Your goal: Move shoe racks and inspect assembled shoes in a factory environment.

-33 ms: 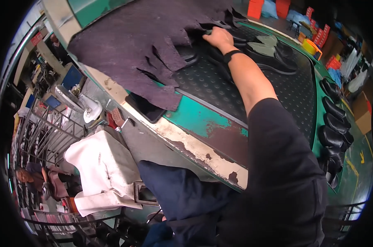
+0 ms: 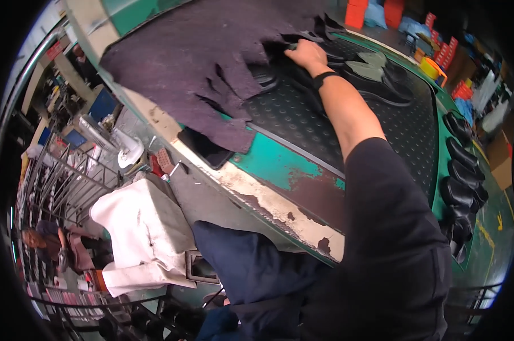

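My right hand (image 2: 308,54), with a black band at its wrist, reaches far across the worktable, fingers curled closed at the ragged edge of a dark purple-brown leather sheet (image 2: 177,62). What the fingers grip is hidden; dark material lies just below them. The sheet, cut into strips and notches along its near right edge, drapes over a black studded mat (image 2: 291,108). Right of my hand, black shoe-shaped pieces (image 2: 376,90) lie on the mat with grey-green pieces (image 2: 368,68) on top. My left hand is out of view.
The table's worn green and cream edge (image 2: 291,219) runs in front of me. A black flat object (image 2: 206,149) lies partly under the leather. Black shoe parts (image 2: 461,170) line the right side. A white-covered block (image 2: 143,227) stands at left; a person (image 2: 58,250) is beyond it.
The whole view shifts very slightly to the right and down. My right hand keeps its place at the leather's edge.
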Demonstrator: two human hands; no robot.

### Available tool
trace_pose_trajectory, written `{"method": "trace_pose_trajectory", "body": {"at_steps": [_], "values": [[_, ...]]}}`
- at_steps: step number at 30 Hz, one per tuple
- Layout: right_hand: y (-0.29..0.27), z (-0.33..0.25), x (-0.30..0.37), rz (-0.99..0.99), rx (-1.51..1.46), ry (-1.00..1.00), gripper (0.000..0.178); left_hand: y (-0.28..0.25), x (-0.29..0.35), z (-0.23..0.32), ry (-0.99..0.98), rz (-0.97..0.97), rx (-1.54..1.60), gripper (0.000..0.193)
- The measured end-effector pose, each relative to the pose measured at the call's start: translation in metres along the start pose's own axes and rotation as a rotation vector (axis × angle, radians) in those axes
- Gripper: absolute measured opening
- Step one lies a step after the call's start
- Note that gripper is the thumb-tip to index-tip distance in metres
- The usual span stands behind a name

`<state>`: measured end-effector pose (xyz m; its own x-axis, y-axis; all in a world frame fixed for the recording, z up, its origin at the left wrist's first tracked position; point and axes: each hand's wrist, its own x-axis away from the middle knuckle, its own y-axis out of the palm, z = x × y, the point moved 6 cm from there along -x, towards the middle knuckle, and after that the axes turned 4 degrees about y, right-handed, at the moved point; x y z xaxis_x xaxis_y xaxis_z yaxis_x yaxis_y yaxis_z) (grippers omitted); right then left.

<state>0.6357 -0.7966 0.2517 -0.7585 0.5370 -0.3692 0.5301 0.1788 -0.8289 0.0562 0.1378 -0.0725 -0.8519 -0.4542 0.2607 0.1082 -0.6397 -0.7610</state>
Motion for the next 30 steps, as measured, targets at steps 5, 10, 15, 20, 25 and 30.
{"method": "trace_pose_trajectory", "body": {"at_steps": [5, 10, 15, 20, 25, 30], "values": [[-0.002, 0.018, -0.008, -0.005, 0.039, -0.089, 0.066, 0.006, 0.053, -0.008, 0.071, 0.148, -0.103, 0.034], [0.018, 0.06, -0.054, -0.026, 0.036, -0.151, 0.076, -0.005, 0.085, 0.03, -0.188, 0.239, -0.028, 0.038], [0.04, 0.061, -0.083, -0.011, 0.043, -0.266, 0.077, -0.001, 0.109, 0.044, -0.248, 0.296, -0.045, 0.041], [0.047, 0.068, -0.091, -0.026, 0.053, -0.24, 0.08, -0.002, 0.112, 0.053, -0.302, 0.283, -0.009, 0.041], [0.057, 0.08, -0.085, -0.11, 0.063, -0.185, 0.077, -0.012, 0.105, 0.063, -0.262, 0.305, -0.057, 0.042], [0.054, 0.07, -0.089, -0.073, 0.068, -0.234, 0.077, -0.011, 0.112, 0.056, -0.278, 0.305, -0.037, 0.042]]}}
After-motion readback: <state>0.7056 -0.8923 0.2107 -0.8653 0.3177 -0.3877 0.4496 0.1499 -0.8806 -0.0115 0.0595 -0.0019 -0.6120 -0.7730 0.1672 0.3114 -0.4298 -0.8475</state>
